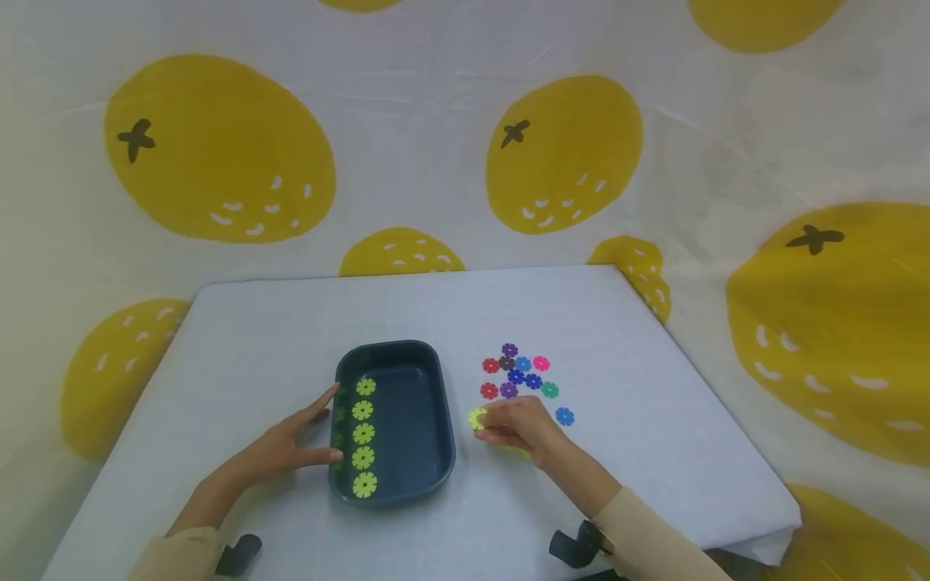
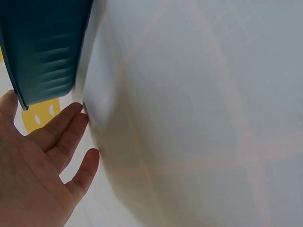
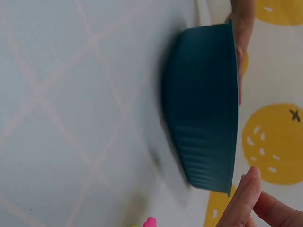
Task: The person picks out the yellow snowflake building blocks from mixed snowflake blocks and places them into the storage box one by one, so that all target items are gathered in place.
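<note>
Grip [image 1: 519, 421] narrow on yellow disc [image 1: 475, 418]

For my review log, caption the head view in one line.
Left hand touches a dark tray holding five yellow discs in a line; right hand pinches another yellow disc.

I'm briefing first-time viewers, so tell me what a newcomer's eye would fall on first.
Probably the big yellow fruit prints on the backdrop behind the table. Next, the dark tray, with five yellow discs lined up along its left side. Right of it, the right hand pinches another yellow disc in its fingers, near a scatter of colourful discs.
</note>
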`<state>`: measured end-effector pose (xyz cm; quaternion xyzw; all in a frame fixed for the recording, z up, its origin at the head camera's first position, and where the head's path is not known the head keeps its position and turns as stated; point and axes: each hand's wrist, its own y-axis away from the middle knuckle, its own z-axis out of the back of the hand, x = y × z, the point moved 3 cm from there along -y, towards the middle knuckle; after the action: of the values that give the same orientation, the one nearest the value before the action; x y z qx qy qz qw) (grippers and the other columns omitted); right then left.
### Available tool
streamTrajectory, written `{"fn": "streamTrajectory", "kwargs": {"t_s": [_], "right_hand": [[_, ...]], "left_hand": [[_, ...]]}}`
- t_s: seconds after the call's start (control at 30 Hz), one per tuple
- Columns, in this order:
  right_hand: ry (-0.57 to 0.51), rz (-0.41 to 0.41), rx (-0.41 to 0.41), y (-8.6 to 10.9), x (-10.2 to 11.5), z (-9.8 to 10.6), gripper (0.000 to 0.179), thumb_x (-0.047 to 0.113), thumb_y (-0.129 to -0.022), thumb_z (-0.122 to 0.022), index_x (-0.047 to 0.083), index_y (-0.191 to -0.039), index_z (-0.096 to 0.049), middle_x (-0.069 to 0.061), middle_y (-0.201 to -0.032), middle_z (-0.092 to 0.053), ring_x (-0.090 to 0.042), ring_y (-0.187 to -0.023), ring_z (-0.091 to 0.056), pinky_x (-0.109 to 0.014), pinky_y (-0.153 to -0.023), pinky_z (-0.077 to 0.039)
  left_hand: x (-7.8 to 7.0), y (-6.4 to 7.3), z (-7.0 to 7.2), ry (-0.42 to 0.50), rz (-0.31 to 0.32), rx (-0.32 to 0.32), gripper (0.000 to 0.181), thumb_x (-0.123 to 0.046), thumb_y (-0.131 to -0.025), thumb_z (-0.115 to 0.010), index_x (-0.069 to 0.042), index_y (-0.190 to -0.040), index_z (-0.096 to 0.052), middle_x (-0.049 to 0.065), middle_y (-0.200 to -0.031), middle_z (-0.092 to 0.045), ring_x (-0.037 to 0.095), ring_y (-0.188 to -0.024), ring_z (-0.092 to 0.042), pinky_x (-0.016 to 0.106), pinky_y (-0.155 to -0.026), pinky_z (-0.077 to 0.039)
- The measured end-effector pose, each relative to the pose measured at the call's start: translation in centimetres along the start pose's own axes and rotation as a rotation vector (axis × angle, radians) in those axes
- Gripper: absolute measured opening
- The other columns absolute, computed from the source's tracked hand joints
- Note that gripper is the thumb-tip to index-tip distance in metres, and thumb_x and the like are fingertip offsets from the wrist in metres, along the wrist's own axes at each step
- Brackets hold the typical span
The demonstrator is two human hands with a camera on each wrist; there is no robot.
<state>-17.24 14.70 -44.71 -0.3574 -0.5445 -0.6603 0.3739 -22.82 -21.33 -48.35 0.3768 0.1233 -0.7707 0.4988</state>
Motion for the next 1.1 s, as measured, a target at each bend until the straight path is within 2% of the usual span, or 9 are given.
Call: {"fn": "streamTrajectory", "kwargs": {"t_s": [0.5, 1.1], "right_hand": [[0.038, -0.018, 0.019, -0.9, 1.3, -2.5, 0.037, 0.020, -0.083, -0.080, 0.001, -0.114, -0.071, -0.012, -0.097, -0.073, -0.016, -0.076, -0.075, -0.019, -0.071, -0.057], [0.002, 0.002, 0.080, -2.3, 2.8, -4.9, 0.031, 0.015, -0.085, -0.077, -0.002, -0.110, -0.071, -0.013, -0.096, -0.075, -0.017, -0.075, -0.076, -0.020, -0.069, -0.057]], "left_hand": [[-0.1, 0.2, -0.1, 0.000, 0.032, 0.006, 0.108, -0.051, -0.080, -0.078, -0.036, -0.160, -0.006, 0.026, -0.159, -0.026, 0.050, -0.145, -0.025, 0.073, -0.111, -0.024], [0.0, 0.1, -0.3, -0.004, 0.040, -0.014, 0.109, -0.054, -0.079, -0.078, -0.037, -0.160, -0.007, 0.025, -0.159, -0.026, 0.049, -0.146, -0.026, 0.072, -0.111, -0.025]]}}
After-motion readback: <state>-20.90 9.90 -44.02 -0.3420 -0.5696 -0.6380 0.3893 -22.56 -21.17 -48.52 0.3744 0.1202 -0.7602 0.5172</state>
